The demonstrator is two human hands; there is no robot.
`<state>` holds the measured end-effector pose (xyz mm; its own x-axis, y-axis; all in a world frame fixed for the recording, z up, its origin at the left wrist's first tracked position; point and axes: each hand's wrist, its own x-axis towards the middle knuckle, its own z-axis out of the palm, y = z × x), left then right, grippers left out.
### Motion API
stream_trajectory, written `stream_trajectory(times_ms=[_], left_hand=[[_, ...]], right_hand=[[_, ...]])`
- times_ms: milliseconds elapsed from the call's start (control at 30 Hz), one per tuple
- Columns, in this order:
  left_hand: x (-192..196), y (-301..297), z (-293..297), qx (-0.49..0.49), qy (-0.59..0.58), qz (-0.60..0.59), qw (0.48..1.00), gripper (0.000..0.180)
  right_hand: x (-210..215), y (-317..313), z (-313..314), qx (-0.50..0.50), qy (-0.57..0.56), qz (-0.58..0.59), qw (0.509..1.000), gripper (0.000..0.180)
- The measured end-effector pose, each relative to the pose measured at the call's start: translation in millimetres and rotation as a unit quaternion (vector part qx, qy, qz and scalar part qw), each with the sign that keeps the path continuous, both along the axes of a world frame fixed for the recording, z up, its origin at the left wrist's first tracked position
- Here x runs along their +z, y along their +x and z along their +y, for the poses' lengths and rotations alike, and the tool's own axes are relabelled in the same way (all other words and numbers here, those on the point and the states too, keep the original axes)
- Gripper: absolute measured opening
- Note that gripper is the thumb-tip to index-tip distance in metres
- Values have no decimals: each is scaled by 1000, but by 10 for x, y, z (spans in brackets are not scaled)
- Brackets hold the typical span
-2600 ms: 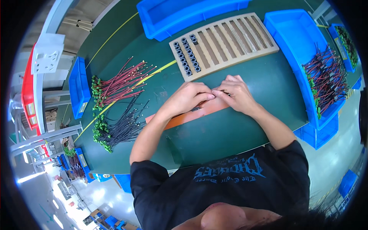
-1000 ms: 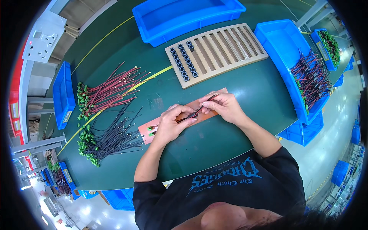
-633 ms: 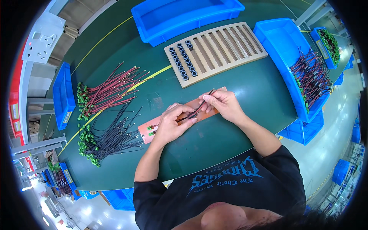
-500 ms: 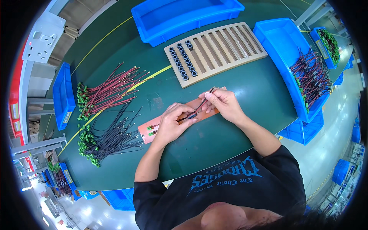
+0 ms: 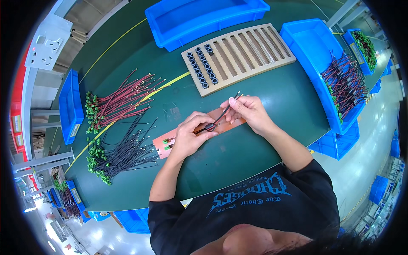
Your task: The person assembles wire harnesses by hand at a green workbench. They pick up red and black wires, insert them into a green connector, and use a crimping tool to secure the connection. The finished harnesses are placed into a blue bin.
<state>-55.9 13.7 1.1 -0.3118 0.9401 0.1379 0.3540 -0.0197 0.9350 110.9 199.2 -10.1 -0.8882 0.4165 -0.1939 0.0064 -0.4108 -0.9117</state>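
Between the short edges of the orange board (image 5: 230, 124), the left hand (image 5: 191, 132) pinches a black sleeve (image 5: 210, 127), apparently steadying it; the right hand (image 5: 248, 114) is closed on its red-and-black wires (image 5: 221, 115), perhaps aligning them.

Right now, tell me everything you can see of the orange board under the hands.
The orange board is a long, narrow, flat pinkish-orange strip; its material is unclear. It lies on the green table at a slant, its left end lower in the view. Two green connectors show at that end, one above the other. The left hand and the right hand, holding dark leads over it, hide its middle and part of its right end; whether they touch it cannot be told.
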Motion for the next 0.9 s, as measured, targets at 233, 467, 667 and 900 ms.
stream_trajectory(times_ms=[233, 467, 667, 900], left_hand=[[6, -42, -27, -14, -10, -26, 1000, 32], [-117, -106, -73, -7, -17, -83, 996, 18], [-79, -112, -58, 1, -17, -39, 999, 20], [24, 21, 10, -2, -81, -51, 995, 28]], right_hand=[[25, -8, -8, -6, 23, 0, 1000, 38], [18, -36, -23, 7, 81, 19, 996, 35], [-23, -28, -29, 10, 61, 19, 998, 34], [-67, -30, -16, 14, 106, 52, 993, 34]])
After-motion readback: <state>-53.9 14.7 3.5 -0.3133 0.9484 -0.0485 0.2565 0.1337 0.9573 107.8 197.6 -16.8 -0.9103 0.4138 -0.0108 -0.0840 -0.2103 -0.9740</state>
